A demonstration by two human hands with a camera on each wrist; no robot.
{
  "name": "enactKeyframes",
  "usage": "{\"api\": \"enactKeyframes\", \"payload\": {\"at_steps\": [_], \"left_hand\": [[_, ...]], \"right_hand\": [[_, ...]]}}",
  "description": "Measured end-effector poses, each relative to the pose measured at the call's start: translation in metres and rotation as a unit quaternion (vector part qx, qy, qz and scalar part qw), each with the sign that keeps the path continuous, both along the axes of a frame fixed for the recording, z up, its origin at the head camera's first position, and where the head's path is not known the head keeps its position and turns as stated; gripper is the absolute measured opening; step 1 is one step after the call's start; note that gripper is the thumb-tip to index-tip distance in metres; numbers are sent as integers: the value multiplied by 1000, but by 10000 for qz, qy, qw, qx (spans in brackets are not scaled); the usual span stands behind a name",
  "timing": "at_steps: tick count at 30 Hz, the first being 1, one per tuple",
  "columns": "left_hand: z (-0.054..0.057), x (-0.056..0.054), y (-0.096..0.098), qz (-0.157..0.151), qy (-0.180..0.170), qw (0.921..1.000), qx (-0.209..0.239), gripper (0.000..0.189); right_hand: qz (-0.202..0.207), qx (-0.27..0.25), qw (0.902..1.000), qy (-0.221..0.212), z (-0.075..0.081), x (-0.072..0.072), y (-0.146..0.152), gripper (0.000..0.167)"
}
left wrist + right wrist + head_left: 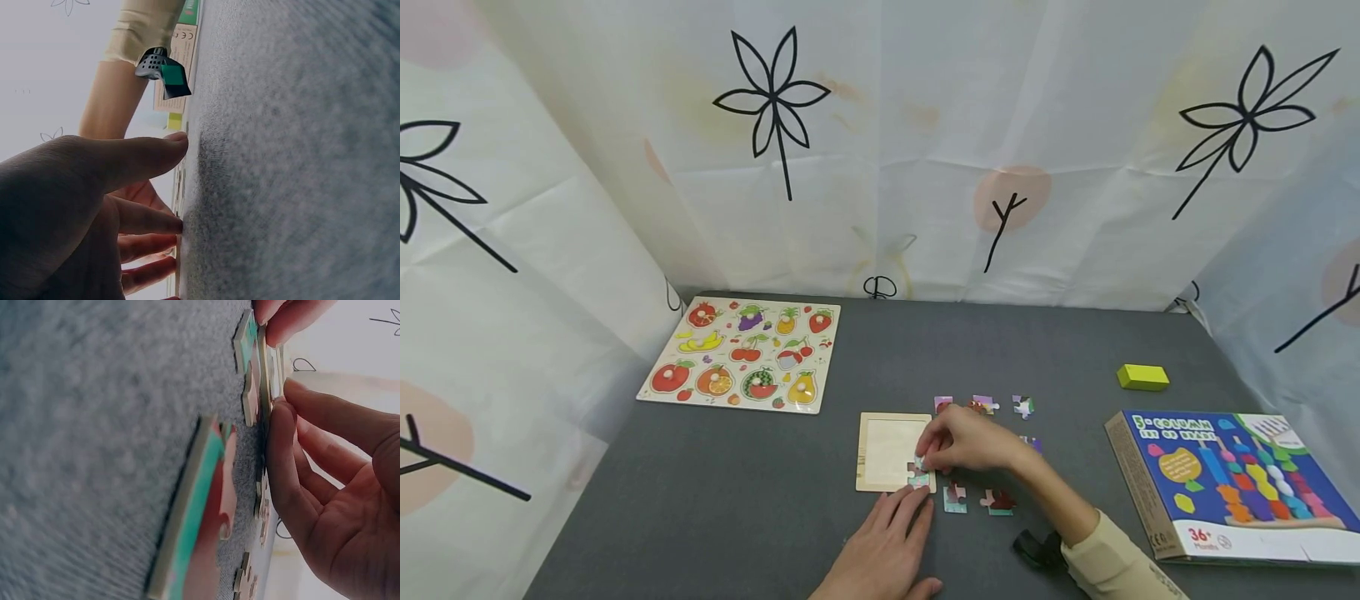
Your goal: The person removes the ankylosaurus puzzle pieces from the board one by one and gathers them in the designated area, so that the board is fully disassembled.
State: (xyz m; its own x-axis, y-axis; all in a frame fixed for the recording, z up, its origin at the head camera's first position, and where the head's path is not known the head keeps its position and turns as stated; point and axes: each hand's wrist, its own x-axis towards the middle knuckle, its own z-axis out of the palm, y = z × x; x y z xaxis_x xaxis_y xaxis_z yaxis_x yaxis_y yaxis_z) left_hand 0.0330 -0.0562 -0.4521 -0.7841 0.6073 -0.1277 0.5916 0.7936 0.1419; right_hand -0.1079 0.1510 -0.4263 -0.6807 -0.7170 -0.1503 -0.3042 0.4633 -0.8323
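Note:
A square wooden puzzle tray (883, 450) lies mid-table, with a jigsaw piece (917, 481) in its lower right corner. My right hand (973, 439) pinches a small jigsaw piece (919, 461) between thumb and forefinger just above that corner piece. The fingers hide most of it, also in the right wrist view. My left hand (887, 546) lies at the tray's near edge, its fingers extended and the fingertips touching the frame. In the left wrist view, the left thumb (140, 159) stands apart from the other fingers.
Loose jigsaw pieces lie right of the tray, among them a teal and pink one (955, 498) and a dark red one (998, 502). A fruit peg board (737, 354) lies back left. At right are a blue game box (1247, 483) and a yellow-green block (1142, 377).

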Motion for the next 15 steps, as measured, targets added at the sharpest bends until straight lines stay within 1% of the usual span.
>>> {"api": "enactKeyframes", "payload": {"at_steps": [6,15], "left_hand": [[-1,0,0,-11,100,9999,-10,83],[0,1,-1,-40,47,10000,-47,83]], "right_hand": [[-83,-35,9999,123,0,2,-1,9],[-180,-395,9991,25,0,7,1,6]]}}
